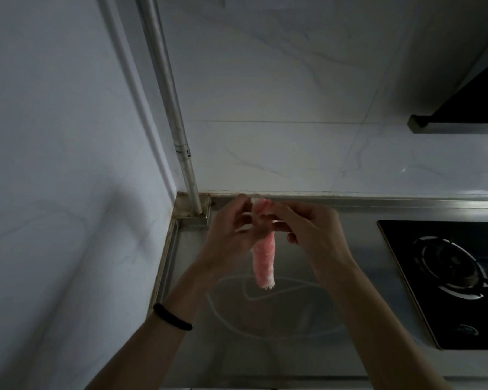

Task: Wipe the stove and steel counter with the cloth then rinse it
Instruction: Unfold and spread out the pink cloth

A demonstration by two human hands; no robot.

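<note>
A pink and white cloth [263, 263] hangs in a narrow strip above the steel counter [293, 319]. My left hand [231, 235] and my right hand [313, 232] both pinch its top end, close together, near the back edge of the counter. The lower end of the cloth dangles free, clear of the steel. The black glass stove [406, 277] with a round burner [454, 268] lies to the right of my hands. A black band sits on my left wrist.
A metal pipe [181, 142] runs down the wall corner to the counter's back left. White marble-look tiles cover both walls. The dark range hood [462, 114] juts out at the upper right. Faint curved streaks mark the steel below the cloth.
</note>
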